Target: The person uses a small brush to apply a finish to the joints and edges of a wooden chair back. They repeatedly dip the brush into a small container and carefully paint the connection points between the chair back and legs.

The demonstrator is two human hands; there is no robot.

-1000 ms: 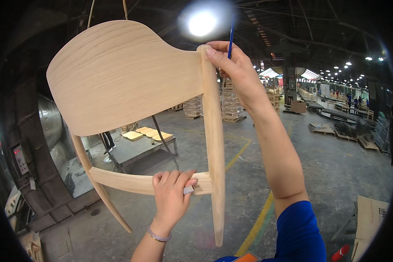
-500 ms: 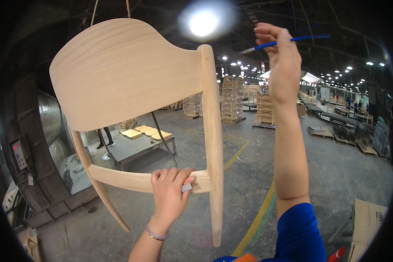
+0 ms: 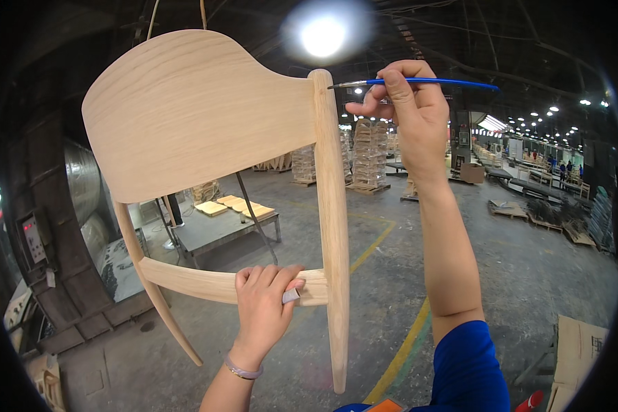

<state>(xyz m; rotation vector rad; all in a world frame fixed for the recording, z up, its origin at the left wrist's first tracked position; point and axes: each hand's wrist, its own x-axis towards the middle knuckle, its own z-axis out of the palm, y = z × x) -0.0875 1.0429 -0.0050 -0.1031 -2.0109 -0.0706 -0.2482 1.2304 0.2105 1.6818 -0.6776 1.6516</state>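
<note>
In front of me hangs a pale wooden chair frame [image 3: 206, 117] with a broad curved backrest. My left hand [image 3: 263, 305] is wrapped over its lower crossbar [image 3: 192, 282], near the right-hand post [image 3: 332, 206]. A small greyish folded piece [image 3: 290, 296], perhaps sandpaper, sticks out under that thumb. Raised at the upper right, my right hand [image 3: 417, 110] pinches a thin blue-handled paintbrush [image 3: 453, 82], one finger stretched below it. The dark bristle tip is at the upper part of the post, near the backrest joint; whether it touches I cannot tell.
Behind the frame stands a low grey table [image 3: 226, 235] bearing yellowish wooden panels [image 3: 233, 204]. Wrapped stacks of chair parts [image 3: 371, 154] rise farther back. A control box [image 3: 33, 238] is at the left, cardboard [image 3: 578, 357] at the lower right. Two cords [image 3: 203, 14] run up from the frame.
My right hand has come down and left, bringing the paintbrush tip to the top of the right-hand post. My left hand keeps its hold on the crossbar.
</note>
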